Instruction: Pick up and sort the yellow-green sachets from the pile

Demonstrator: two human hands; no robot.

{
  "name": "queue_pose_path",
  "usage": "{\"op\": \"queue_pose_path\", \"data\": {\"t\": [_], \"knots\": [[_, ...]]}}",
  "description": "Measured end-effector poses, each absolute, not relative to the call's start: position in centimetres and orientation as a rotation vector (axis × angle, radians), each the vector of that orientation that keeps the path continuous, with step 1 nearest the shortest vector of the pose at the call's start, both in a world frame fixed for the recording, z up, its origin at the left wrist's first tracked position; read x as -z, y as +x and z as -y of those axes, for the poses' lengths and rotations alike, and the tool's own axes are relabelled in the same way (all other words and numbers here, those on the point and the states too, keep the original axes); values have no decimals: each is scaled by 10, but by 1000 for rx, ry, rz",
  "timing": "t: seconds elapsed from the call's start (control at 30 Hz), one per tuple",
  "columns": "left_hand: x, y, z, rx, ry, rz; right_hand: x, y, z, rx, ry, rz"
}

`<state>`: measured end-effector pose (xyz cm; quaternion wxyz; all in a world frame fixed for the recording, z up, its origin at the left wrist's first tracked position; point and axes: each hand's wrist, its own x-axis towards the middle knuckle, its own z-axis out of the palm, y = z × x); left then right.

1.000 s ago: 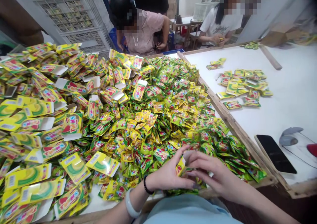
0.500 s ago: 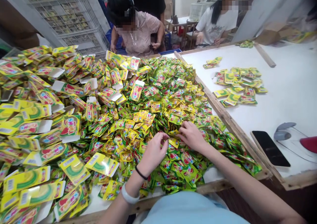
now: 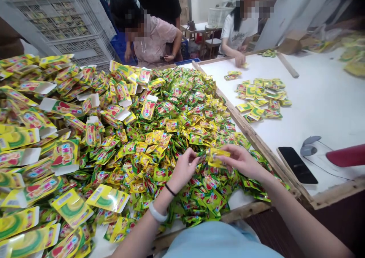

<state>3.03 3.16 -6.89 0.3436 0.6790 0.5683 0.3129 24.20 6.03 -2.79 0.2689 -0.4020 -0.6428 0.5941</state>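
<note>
My right hand [image 3: 242, 160] is closed on a yellow sachet [image 3: 217, 156] and holds it a little above a big heap of green and yellow sachets [image 3: 185, 113]. My left hand [image 3: 184, 168] is close beside it, fingers pinched on a green sachet at the yellow one's left edge. A white bangle and a dark bead band sit on my left wrist. Flat yellow and green cartons [image 3: 42, 136] are piled over the left half of the table.
A wooden rail [image 3: 251, 136] divides this table from a white table [image 3: 327, 98] carrying a small group of sachets [image 3: 262, 98], a black phone [image 3: 297, 165] and a red object [image 3: 346, 155]. Two people work at the far side. White wire crates [image 3: 57, 22] stand back left.
Both hands went from near my body out to the heap, picked sachets, and now hold them raised. The camera has shifted slightly, and a far person's hand has reached onto the white table.
</note>
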Motion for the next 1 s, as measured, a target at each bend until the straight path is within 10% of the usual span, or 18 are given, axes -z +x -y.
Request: {"op": "queue_pose_path", "data": {"t": [0.4, 0.57, 1.0], "knots": [[44, 22, -7, -1172, 1043, -1188, 38, 192, -56, -1088, -1122, 1845], [43, 28, -28, -1231, 1271, -1235, 44, 188, -60, -1606, -954, 1497], [-20, -125, -180, -949, 1676, -2371, 49, 236, -55, -1183, -1138, 1593]]}}
